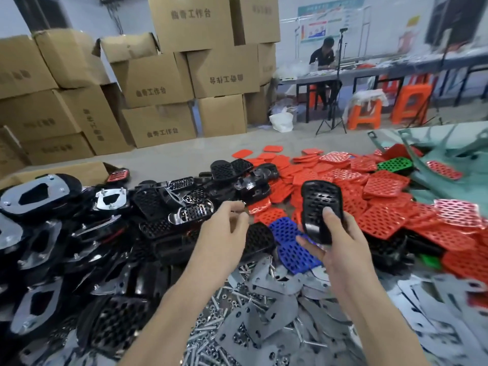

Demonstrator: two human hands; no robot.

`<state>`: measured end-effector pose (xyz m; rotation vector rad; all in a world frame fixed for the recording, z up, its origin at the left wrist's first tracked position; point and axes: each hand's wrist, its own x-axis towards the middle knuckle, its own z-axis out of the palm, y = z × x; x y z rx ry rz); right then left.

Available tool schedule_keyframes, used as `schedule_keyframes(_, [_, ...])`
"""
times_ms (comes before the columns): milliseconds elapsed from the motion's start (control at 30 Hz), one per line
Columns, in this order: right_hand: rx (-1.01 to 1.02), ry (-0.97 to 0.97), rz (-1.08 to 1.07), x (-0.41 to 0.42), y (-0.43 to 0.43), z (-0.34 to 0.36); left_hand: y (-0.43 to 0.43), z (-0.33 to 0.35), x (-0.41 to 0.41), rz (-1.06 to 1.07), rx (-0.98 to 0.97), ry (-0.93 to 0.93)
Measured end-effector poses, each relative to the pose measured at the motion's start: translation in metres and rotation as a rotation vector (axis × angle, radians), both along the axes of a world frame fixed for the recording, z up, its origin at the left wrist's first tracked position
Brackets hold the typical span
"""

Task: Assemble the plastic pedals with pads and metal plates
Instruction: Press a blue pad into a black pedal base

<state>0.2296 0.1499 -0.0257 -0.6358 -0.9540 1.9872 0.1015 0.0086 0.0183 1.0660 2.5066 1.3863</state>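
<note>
Clearly one black perforated pedal (320, 204) stands upright right of centre, grasped by the right hand (340, 247) with the thumb on its face. The left hand (221, 228) hovers at centre with fingers curled; blur hides whether they pinch anything. Blue pads (287, 233), one or two, lie beneath. Two green pads (394, 165) show at right. Red pads (380, 186), piled black pedals (158, 204) at left and metal plates (264, 320) below are too heaped to count.
</note>
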Motion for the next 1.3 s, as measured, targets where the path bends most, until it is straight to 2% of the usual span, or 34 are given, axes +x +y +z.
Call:
schedule_keyframes(200, [-0.077, 0.130, -0.106, 0.008, 0.016, 0.003, 0.049, -0.008, 0.018, -0.238, -0.365, 0.320])
schedule_keyframes(300, [-0.025, 0.120, -0.148, 0.015, 0.021, 0.004, 0.076, -0.015, 0.029, -0.304, -0.702, 0.506])
schedule_keyframes(367, [0.012, 0.094, -0.143, 0.015, 0.020, 0.004, 0.084, -0.020, 0.034, -0.349, -0.884, 0.520])
schedule_keyframes(433, [0.029, 0.068, -0.133, 0.013, 0.019, 0.004, 0.084, -0.024, 0.034, -0.343, -0.899, 0.487])
schedule_keyframes(500, [0.020, 0.056, -0.127, 0.011, 0.017, 0.005, 0.076, -0.023, 0.032, -0.322, -0.839, 0.471])
schedule_keyframes(567, [-0.001, 0.062, -0.107, 0.009, 0.014, 0.006, 0.063, -0.020, 0.026, -0.265, -0.584, 0.419])
schedule_keyframes(600, [-0.015, 0.065, -0.089, 0.007, 0.012, 0.006, 0.054, -0.019, 0.022, -0.207, -0.382, 0.318])
schedule_keyframes(667, [-0.041, 0.065, -0.042, 0.000, 0.005, 0.005, 0.032, -0.016, 0.012, -0.122, 0.016, -0.001])
schedule_keyframes(700, [-0.046, 0.058, -0.007, -0.004, 0.000, 0.005, 0.022, -0.017, 0.008, -0.117, 0.168, -0.166])
schedule_keyframes(767, [-0.017, 0.027, 0.104, -0.014, -0.013, 0.002, 0.008, -0.023, 0.002, -0.112, 0.338, -0.362])
schedule_keyframes(900, [0.144, -0.036, 0.296, -0.026, -0.035, -0.007, 0.001, -0.034, -0.003, -0.064, 0.499, -0.550])
schedule_keyframes(1133, [0.241, -0.071, 0.408, -0.028, -0.040, -0.018, 0.001, -0.033, -0.018, 0.017, 0.530, -0.553])
schedule_keyframes(1300, [0.323, -0.113, 0.404, -0.031, -0.042, -0.023, -0.002, -0.039, -0.017, 0.036, 0.548, -0.582])
